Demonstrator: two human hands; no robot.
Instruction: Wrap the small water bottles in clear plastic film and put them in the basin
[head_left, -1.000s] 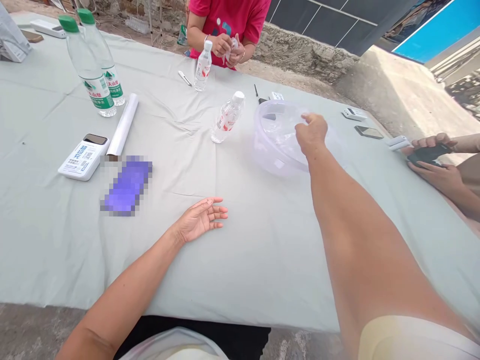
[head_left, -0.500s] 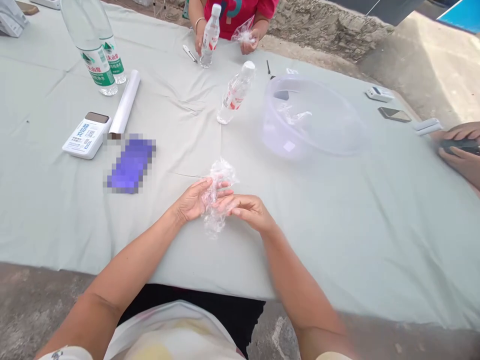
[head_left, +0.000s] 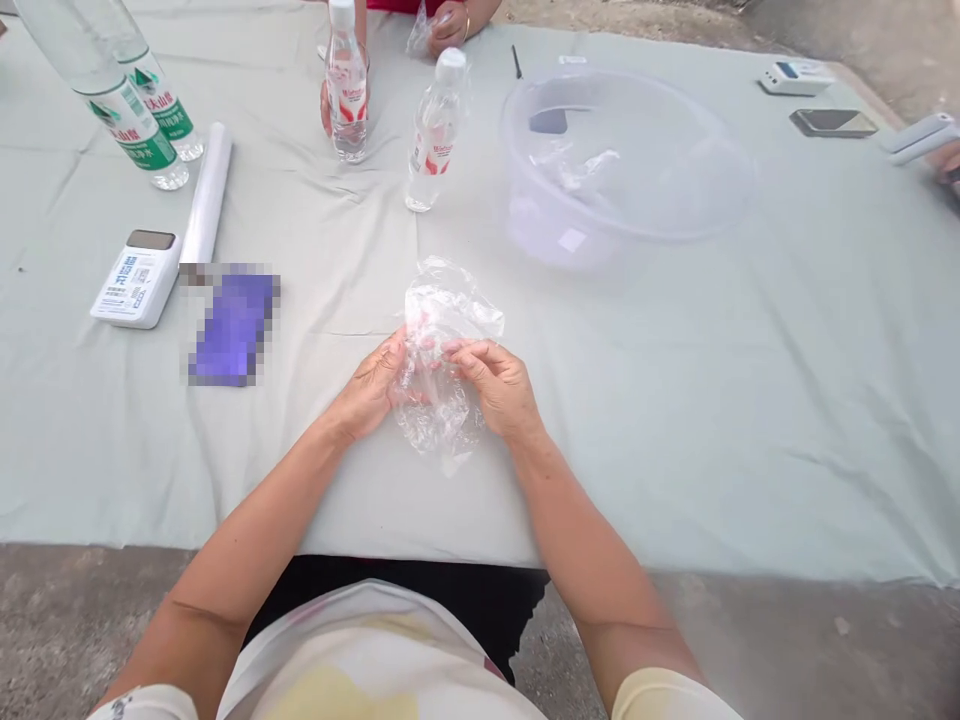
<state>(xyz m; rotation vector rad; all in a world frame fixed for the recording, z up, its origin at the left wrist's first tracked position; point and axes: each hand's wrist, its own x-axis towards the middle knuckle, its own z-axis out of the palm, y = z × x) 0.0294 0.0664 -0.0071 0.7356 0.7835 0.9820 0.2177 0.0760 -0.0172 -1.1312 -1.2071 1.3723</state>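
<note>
A crumpled piece of thin clear plastic film [head_left: 446, 410] hangs between my two hands just above the near side of the table. My left hand [head_left: 375, 385] holds its left side, with the thumb in front and the other fingers showing blurred through the film. On the right edge, my right hand [head_left: 499, 385] pinches the film between thumb and fingertips. Whether the film is a bag or a single sheet, I cannot tell.
Small water bottles [head_left: 433, 140] stand ahead, beside a translucent plastic tub [head_left: 570, 240] with crumpled film inside. At left are large bottles [head_left: 142, 140], a white roll [head_left: 206, 195], a white device [head_left: 136, 285] and a pixelated purple item [head_left: 234, 325]. Another person's hand [head_left: 448, 28] is opposite.
The film is spread wider and higher between my hands. My right hand has gone from loosely touching it to pinching its edge. The camera view has shifted.
</note>
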